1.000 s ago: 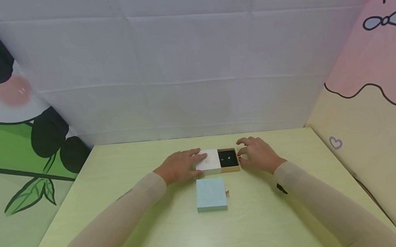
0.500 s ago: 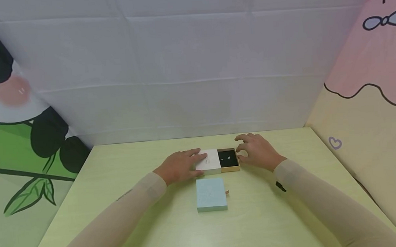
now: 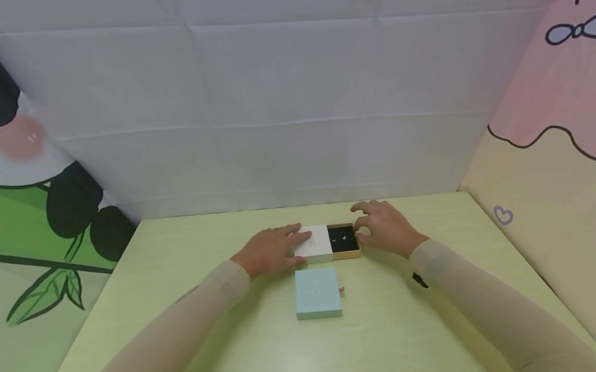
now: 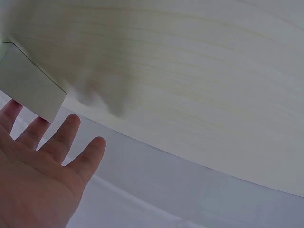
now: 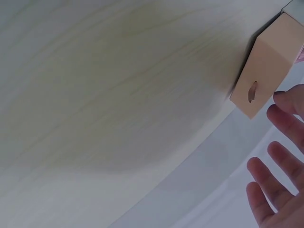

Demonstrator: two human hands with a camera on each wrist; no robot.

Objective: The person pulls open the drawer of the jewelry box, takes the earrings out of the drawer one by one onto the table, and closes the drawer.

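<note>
A white box sleeve (image 3: 317, 247) lies flat on the table. Its tan inner drawer (image 3: 346, 255) is slid partly out to the right and shows a black insert (image 3: 342, 239) with small silvery pieces, too small to identify. My left hand (image 3: 268, 249) rests on the sleeve's left part, fingers spread and fairly straight. At the drawer's right end is my right hand (image 3: 388, 229), fingers slightly bent. Thumb and forefinger are beside its upper edge in the right wrist view; touch cannot be told. A ribbon tab (image 5: 252, 92) hangs from the drawer's end, apart from the fingertips.
A pale blue box (image 3: 318, 293) with a small brownish ribbon tab (image 3: 341, 290) lies on the table (image 3: 386, 327) just nearer than the white one. A white cloth (image 3: 294, 107) hangs behind the table's back edge. Printed panels (image 3: 547, 206) stand at both sides.
The right fingers have let go of the ribbon tab and shifted slightly left and up over the drawer's end. Left hand and both boxes stay where they were.
</note>
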